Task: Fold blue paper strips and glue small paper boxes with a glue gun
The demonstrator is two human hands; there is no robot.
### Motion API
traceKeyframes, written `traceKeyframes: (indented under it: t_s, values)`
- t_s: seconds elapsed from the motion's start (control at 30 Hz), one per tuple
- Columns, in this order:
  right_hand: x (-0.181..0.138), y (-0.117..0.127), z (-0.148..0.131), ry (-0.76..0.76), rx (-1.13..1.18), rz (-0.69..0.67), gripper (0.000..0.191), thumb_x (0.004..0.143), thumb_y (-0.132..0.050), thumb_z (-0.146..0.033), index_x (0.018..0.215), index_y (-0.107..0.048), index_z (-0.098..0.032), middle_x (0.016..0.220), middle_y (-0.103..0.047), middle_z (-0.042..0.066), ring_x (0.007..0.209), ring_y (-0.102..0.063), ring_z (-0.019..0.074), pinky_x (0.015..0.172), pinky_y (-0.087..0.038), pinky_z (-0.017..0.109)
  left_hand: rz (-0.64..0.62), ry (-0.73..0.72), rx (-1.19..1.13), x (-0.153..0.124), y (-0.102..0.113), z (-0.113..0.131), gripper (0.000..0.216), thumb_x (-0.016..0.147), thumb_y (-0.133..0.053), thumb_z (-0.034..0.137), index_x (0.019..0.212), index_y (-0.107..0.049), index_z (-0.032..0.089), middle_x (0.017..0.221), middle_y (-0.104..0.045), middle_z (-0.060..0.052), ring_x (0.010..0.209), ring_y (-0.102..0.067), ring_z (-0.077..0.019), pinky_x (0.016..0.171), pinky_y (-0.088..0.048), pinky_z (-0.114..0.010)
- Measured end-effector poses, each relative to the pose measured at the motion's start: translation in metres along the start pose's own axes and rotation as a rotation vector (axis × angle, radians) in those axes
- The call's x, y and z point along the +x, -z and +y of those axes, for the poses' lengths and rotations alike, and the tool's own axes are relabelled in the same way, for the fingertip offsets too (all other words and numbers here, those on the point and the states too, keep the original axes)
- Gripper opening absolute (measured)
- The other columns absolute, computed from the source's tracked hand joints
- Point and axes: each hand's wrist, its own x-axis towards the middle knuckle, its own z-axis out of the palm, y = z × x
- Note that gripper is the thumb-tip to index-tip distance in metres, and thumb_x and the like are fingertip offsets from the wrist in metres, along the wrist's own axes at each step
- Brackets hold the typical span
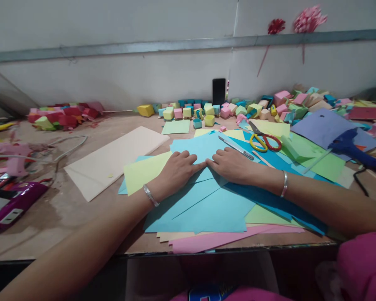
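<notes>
My left hand (178, 168) and my right hand (228, 164) meet over a pile of light blue paper (207, 209). Both hands have curled fingers, and their thumbs almost touch on the sheet. Between and beyond them the upper part of the light blue sheet (196, 145) shows; how far the fingers go under it is hidden. Just past my right hand lies a grey utility knife (236, 147). Scissors (265, 141) with one yellow and one red handle rest further right. A pale yellow sheet (147, 172) sticks out beside my left hand.
Several small paper cubes (186, 112) line the wall, with a black phone (219, 91) upright behind them. A large cream sheet (119, 161) lies left, near a pink glue gun (15, 156) and a purple power strip (19, 205). A blue glue gun (351, 144) lies right.
</notes>
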Motion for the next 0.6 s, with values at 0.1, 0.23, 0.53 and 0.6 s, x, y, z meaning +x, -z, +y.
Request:
traceKeyframes:
  t_s: [0.1,0.23,0.53,0.6]
  values:
    - [0.002,0.002,-0.002,0.004,0.018,-0.041,0.027,0.097,-0.039,-0.011,0.104,-0.065,-0.011,0.088,-0.065,0.011,0.085,-0.054,0.024,0.061,-0.024,0.035,-0.003,0.006,-0.008,0.0,0.001,-0.001,0.033,0.096,-0.049,0.02,0.126,-0.058,0.027,0.085,-0.06,-0.006,0.076,-0.047,-0.0223,0.061,-0.026,-0.036]
    - [0.005,0.002,-0.001,-0.003,0.054,-0.059,0.025,0.095,-0.042,-0.011,0.095,-0.067,-0.014,0.088,-0.065,0.011,0.087,-0.052,0.0249,0.059,-0.023,0.035,0.004,0.008,-0.044,-0.001,0.001,-0.004,0.024,0.093,-0.05,0.015,0.111,-0.065,0.021,0.084,-0.061,-0.007,0.077,-0.049,-0.0223,0.06,-0.025,-0.036]
    - [0.003,0.002,-0.013,-0.045,0.039,-0.158,0.017,0.085,-0.054,-0.007,0.081,-0.069,-0.011,0.091,-0.061,0.015,0.09,-0.05,0.0258,0.057,-0.023,0.032,-0.014,0.009,0.056,-0.001,0.006,0.003,0.029,0.093,-0.048,0.012,0.071,-0.066,0.013,0.074,-0.061,-0.009,0.078,-0.052,-0.0242,0.061,-0.025,-0.038]
    - [0.002,0.003,-0.014,-0.072,0.013,-0.202,0.016,0.083,-0.056,-0.006,0.079,-0.07,-0.011,0.088,-0.061,0.015,0.089,-0.05,0.0261,0.057,-0.023,0.032,-0.032,0.011,0.088,-0.001,0.009,0.007,0.03,0.092,-0.048,0.009,0.07,-0.067,0.013,0.074,-0.061,-0.009,0.078,-0.053,-0.0249,0.061,-0.025,-0.038]
